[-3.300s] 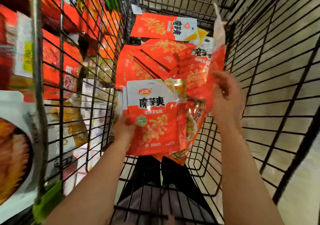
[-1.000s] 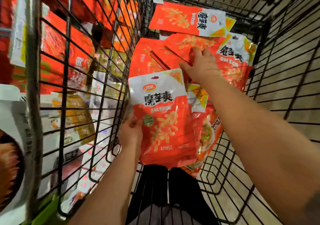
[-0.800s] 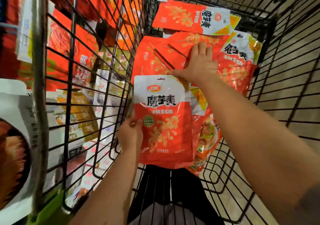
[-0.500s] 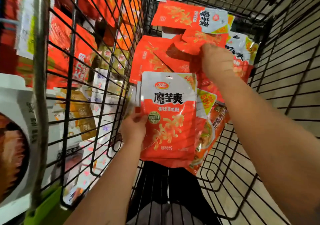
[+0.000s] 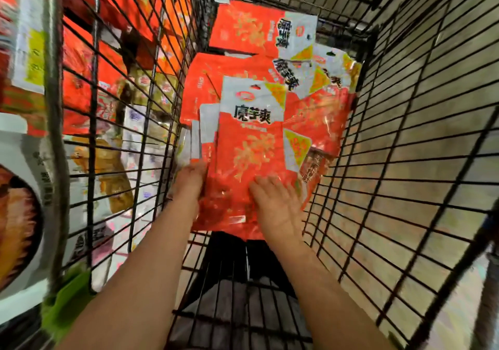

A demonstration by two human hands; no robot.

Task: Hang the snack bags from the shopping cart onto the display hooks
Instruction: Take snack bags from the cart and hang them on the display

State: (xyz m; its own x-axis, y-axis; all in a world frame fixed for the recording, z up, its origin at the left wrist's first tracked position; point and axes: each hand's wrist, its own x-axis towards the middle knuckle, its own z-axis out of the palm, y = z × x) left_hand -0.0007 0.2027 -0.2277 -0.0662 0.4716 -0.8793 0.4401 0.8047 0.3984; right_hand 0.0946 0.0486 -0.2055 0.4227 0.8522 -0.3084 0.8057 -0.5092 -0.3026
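Observation:
Inside the black wire shopping cart [image 5: 405, 160] I hold up a stack of orange and white snack bags [image 5: 251, 144]. My left hand [image 5: 189, 182] grips the stack at its lower left edge. Spread flat over the front bag's lower right lies my right hand [image 5: 275, 204], its fingers straight. More orange snack bags [image 5: 251, 29] lie loose at the far end of the cart, partly hidden behind the stack. The frame is blurred by motion.
Through the cart's left wall [image 5: 140, 106] I see store shelves with hanging red and orange packets [image 5: 81, 60] and a white package [image 5: 21, 201] low on the left. Tiled floor [image 5: 432, 66] shows through the right wall. Dark trousers [image 5: 237, 258] show below the cart.
My right hand has drawn back from the loose bags at the far end and now lies on the front of the held stack. Another bag seems added to the stack.

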